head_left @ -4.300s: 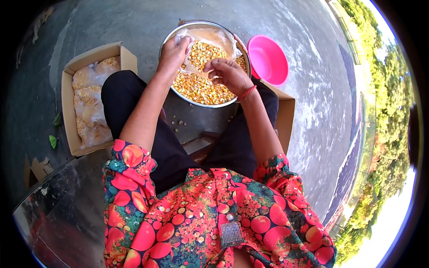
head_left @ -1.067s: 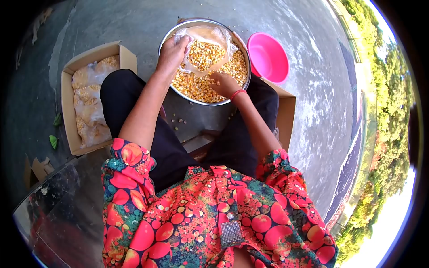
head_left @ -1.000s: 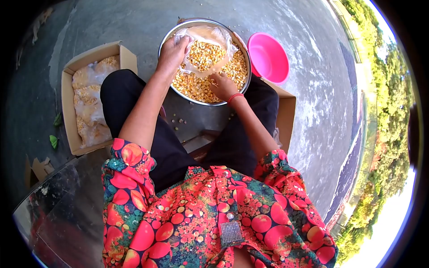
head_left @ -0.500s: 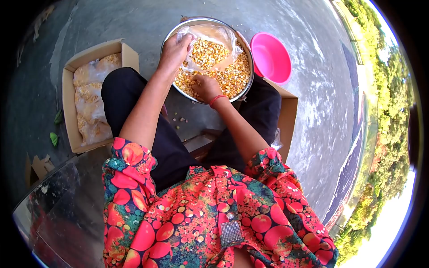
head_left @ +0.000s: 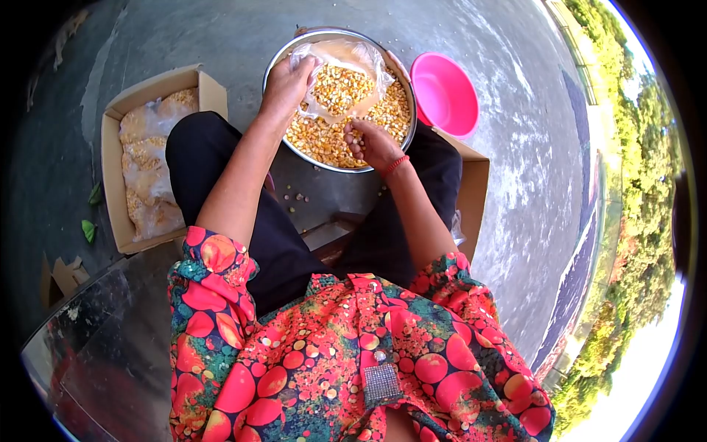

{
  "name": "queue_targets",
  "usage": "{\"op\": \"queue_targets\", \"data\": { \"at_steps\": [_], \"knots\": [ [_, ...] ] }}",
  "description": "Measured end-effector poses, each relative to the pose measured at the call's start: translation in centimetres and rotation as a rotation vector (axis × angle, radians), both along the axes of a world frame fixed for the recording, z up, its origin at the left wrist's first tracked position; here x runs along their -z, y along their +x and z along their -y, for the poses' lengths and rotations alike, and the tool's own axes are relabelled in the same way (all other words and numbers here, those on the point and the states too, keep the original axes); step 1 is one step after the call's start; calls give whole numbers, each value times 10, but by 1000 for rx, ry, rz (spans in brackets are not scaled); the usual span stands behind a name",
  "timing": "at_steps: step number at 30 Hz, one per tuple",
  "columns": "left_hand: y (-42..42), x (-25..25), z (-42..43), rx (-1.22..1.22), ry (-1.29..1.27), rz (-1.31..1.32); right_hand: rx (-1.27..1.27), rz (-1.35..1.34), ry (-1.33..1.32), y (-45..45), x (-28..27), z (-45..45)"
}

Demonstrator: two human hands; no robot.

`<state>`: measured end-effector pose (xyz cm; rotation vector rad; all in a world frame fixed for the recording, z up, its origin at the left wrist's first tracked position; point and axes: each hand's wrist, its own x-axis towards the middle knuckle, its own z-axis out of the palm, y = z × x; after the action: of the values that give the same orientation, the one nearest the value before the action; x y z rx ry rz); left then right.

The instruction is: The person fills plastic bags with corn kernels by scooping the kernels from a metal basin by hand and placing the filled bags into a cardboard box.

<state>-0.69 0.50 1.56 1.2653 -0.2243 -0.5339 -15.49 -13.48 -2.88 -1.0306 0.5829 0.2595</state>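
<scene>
A round metal basin full of loose corn kernels rests at my knees. Inside it a clear plastic bag, partly filled with kernels, lies with its mouth spread. My left hand is closed on the bag's left edge. Over the right part of the basin, my right hand has its fingers curled around some corn kernels, a few of which show at the fingertips. A red band circles the right wrist.
On the left stands a cardboard box packed with bags of corn. A pink plastic bowl sits right of the basin. Another cardboard box is beside my right leg. Several stray kernels lie on the floor between my legs.
My right hand has lifted out of the kernels and moved right, now holding some of them. The left hand keeps its hold on the bag, nearly still.
</scene>
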Motion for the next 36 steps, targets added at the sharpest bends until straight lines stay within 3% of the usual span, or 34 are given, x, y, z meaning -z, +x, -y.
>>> {"op": "queue_targets", "data": {
  "at_steps": [8, 14, 19, 21, 26, 29, 32, 34, 36],
  "knots": [
    [0, 1, 1, -6, -19, -11, 15, 126, 132, 25, -30, -12],
    [2, -1, -2, -5, -20, 2, 346, 135, 6, 69, -36, 4],
    [3, -3, -2, -15, -6, -7, 329, 146, -224, 80, -47, 13],
    [4, -2, -1, -13, -13, -3, 292, 86, -473, 76, -54, 11],
    [4, 1, 0, -11, -26, 14, 155, 121, -317, 52, -61, 12],
    [3, 1, -1, -15, -33, 11, -347, 120, -241, 30, -73, 2],
    [1, -1, 1, -14, 9, -1, -574, 66, -416, 23, -51, -5],
    [1, 1, 1, -23, 1, -7, -595, 42, -501, 20, -23, -7],
    [1, 2, 0, -14, -2, 0, -482, 83, -1185, 15, 14, -5]
  ]
}}
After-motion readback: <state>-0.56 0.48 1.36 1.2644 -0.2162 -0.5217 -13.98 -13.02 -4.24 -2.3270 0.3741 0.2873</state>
